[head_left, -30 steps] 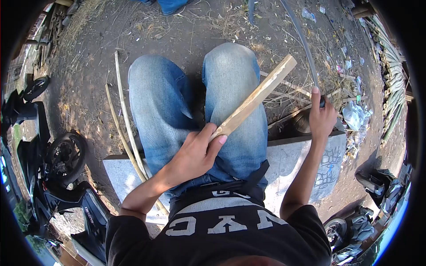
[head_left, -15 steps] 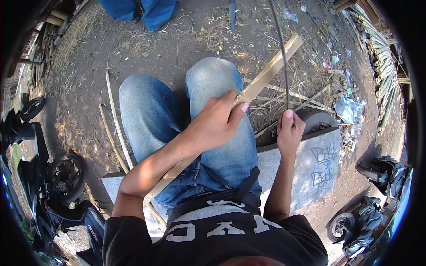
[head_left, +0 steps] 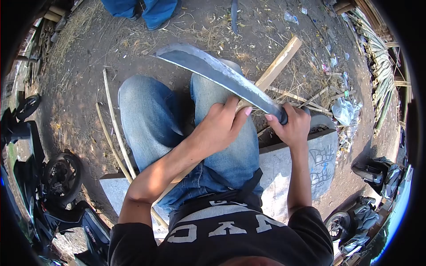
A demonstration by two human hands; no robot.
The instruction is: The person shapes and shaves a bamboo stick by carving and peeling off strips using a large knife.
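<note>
My left hand [head_left: 222, 122] is closed around a pale split bamboo strip [head_left: 280, 61]. The strip slants over my right thigh, its top end up and to the right and its lower part passing under my left forearm. In my right hand [head_left: 293, 125] is the dark handle of a machete [head_left: 202, 66], gripped at the right. Its broad curved blade lies flat to the view, pointing left above both knees, and crosses in front of the strip just beyond my left fingers. Whether the blade touches the strip I cannot tell.
I sit on a concrete bench [head_left: 298, 166]. Thin sticks [head_left: 116, 122] lean at the left. Plastic litter [head_left: 346, 111] and shavings lie on the ground. Motorbikes [head_left: 62, 177] stand on both sides, with bundled bamboo poles [head_left: 382, 75] at the right. Another person's trouser legs [head_left: 157, 13] show at the top.
The machete has turned from nearly upright, edge-on, to pointing left with its broad side showing. My right hand has rotated with it; my left hand still holds the bamboo strip.
</note>
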